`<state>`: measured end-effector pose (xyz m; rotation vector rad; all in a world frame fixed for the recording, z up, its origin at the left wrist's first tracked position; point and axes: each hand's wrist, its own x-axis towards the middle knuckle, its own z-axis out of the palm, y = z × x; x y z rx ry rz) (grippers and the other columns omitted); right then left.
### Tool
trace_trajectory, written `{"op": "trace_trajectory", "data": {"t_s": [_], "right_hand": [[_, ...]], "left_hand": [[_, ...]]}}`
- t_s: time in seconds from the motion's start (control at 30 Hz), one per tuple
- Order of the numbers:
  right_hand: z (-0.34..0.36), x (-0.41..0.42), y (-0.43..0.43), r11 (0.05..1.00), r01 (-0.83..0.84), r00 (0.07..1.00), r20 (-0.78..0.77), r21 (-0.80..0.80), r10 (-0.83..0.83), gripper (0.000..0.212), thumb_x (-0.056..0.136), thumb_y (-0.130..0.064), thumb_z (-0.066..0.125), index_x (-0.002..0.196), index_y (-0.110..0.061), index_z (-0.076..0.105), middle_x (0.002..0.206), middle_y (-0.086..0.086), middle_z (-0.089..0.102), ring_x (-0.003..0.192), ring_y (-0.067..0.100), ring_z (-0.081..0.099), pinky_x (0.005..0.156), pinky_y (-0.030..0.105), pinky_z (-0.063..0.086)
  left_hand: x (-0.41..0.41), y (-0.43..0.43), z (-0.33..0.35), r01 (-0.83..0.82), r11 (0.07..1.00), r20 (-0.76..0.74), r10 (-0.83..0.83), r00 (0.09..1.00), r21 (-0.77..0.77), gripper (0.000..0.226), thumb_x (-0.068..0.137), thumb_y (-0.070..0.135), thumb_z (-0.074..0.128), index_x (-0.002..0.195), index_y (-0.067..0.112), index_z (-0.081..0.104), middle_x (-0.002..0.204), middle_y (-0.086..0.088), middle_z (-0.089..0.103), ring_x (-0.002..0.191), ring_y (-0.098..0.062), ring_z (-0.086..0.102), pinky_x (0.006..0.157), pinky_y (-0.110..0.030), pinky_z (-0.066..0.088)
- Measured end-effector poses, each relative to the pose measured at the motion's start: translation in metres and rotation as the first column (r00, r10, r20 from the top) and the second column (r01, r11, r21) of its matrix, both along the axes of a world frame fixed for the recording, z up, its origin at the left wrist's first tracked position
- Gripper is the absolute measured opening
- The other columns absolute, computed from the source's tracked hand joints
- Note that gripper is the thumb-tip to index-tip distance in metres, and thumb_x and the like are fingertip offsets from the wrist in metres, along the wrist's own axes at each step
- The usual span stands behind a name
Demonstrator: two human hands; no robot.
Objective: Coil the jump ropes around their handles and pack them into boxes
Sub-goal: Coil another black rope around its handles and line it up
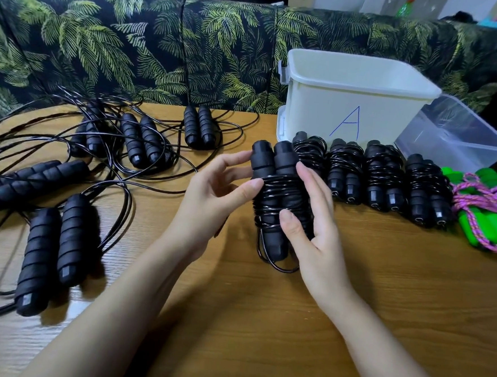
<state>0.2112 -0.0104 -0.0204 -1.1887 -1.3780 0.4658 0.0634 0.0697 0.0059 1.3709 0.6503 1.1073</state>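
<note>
- Holding the black foam-handled jump rope bundle (278, 202) just in front of the white plastic bin marked A (350, 107) and a little to its left, we have the right hand (309, 222) gripping it, with the thumb across the wraps and the fingers along its far side. The left hand (221, 186) is loosely spread, only its thumb tip and forefinger tip resting on the bundle.
- The loose black cord loop (280, 268) hanging below the handles is our main worry. It looks untucked, and if either thumb lifts, we judge the springy cord could uncoil.
- The wraps sit around the middle and lower part of the handles, so a squeeze that pushes them downward could slide them off the ends.
- The row of four wound black bundles (386, 180) lies directly in front of the bin, just beside our right hand. A careless set-down could knock that row askew.
- Well to the left of the bin, the uncoiled black jump ropes (127, 144) lie with their cords crossing. Pulling one free may drag its neighbours along the wooden worktop (290, 323).
- We cannot see inside the bin. Dropping the bundle in from above with its end untucked could loosen it.
</note>
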Motion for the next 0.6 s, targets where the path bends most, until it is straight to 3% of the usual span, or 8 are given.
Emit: {"op": "trace_trajectory", "data": {"t_s": [0.1, 0.2, 0.27, 0.33, 0.43, 0.53, 0.6], "right_hand": [[-0.003, 0.000, 0.002, 0.999, 0.044, 0.995, 0.087, -0.029, -0.041, 0.052, 0.098, -0.035, 0.045, 0.148, -0.035, 0.030, 0.156, -0.014, 0.032, 0.145, -0.001, 0.024, 0.113, 0.011, 0.019], [-0.006, -0.003, 0.001, 0.990, 0.120, 0.957, 0.275, -0.075, -0.095, 0.055, 0.098, -0.041, 0.036, 0.150, -0.046, 0.020, 0.161, -0.007, 0.025, 0.145, -0.006, 0.021, 0.106, 0.003, 0.020], [-0.006, -0.007, -0.001, 0.977, 0.188, 0.906, 0.402, -0.100, -0.133, 0.065, 0.093, -0.052, 0.037, 0.151, -0.053, 0.010, 0.164, -0.005, 0.017, 0.145, 0.001, 0.026, 0.100, 0.013, 0.036], [-0.005, -0.012, -0.003, 0.951, 0.283, 0.830, 0.528, -0.124, -0.179, 0.087, 0.082, -0.062, 0.049, 0.152, -0.050, -0.001, 0.166, -0.002, 0.010, 0.144, 0.020, 0.036, 0.086, 0.033, 0.051], [-0.006, -0.015, -0.001, 0.920, 0.379, 0.723, 0.654, -0.103, -0.225, 0.111, 0.073, -0.052, 0.072, 0.155, -0.038, -0.003, 0.165, 0.010, 0.005, 0.138, 0.036, 0.042, 0.072, 0.042, 0.057], [-0.008, -0.011, 0.000, 0.931, 0.365, 0.715, 0.646, -0.018, -0.268, 0.103, 0.076, -0.027, 0.080, 0.156, -0.028, 0.015, 0.164, 0.009, 0.008, 0.135, 0.037, 0.044, 0.067, 0.042, 0.060], [-0.008, -0.007, -0.001, 0.941, 0.337, 0.756, 0.591, 0.020, -0.283, 0.091, 0.079, -0.019, 0.077, 0.154, -0.030, 0.025, 0.164, 0.004, 0.011, 0.136, 0.032, 0.043, 0.074, 0.042, 0.060]], "left_hand": [[0.003, -0.002, -0.001, -0.100, 0.995, -0.022, 0.101, 0.995, 0.025, 0.045, 0.078, 0.019, 0.075, 0.120, 0.011, 0.061, 0.105, -0.004, 0.076, 0.103, -0.016, 0.070, 0.084, -0.029, 0.055], [0.006, -0.004, -0.007, -0.205, 0.973, -0.087, 0.215, 0.973, 0.109, 0.040, 0.079, 0.021, 0.080, 0.115, 0.015, 0.065, 0.102, 0.000, 0.076, 0.094, -0.029, 0.071, 0.085, -0.054, 0.056], [0.009, -0.006, -0.008, -0.236, 0.961, -0.108, 0.252, 0.961, 0.144, 0.039, 0.077, 0.029, 0.079, 0.113, 0.018, 0.067, 0.102, 0.002, 0.076, 0.091, -0.034, 0.071, 0.083, -0.060, 0.054], [0.012, -0.010, -0.009, -0.257, 0.952, -0.136, 0.280, 0.950, 0.166, 0.038, 0.077, 0.030, 0.079, 0.112, 0.021, 0.067, 0.101, 0.005, 0.076, 0.091, -0.027, 0.072, 0.083, -0.057, 0.055], [0.014, -0.014, -0.009, -0.256, 0.947, -0.170, 0.290, 0.942, 0.196, 0.037, 0.078, 0.028, 0.079, 0.113, 0.024, 0.067, 0.101, 0.008, 0.076, 0.096, -0.016, 0.071, 0.084, -0.050, 0.057], [0.014, -0.013, -0.009, -0.214, 0.960, -0.152, 0.242, 0.958, 0.178, 0.041, 0.078, 0.023, 0.079, 0.117, 0.019, 0.066, 0.103, 0.006, 0.076, 0.100, -0.012, 0.071, 0.084, -0.042, 0.057], [0.012, -0.011, -0.008, -0.163, 0.972, -0.149, 0.189, 0.971, 0.170, 0.044, 0.080, 0.013, 0.079, 0.122, 0.018, 0.064, 0.106, 0.006, 0.075, 0.105, -0.010, 0.069, 0.084, -0.031, 0.056]]}}
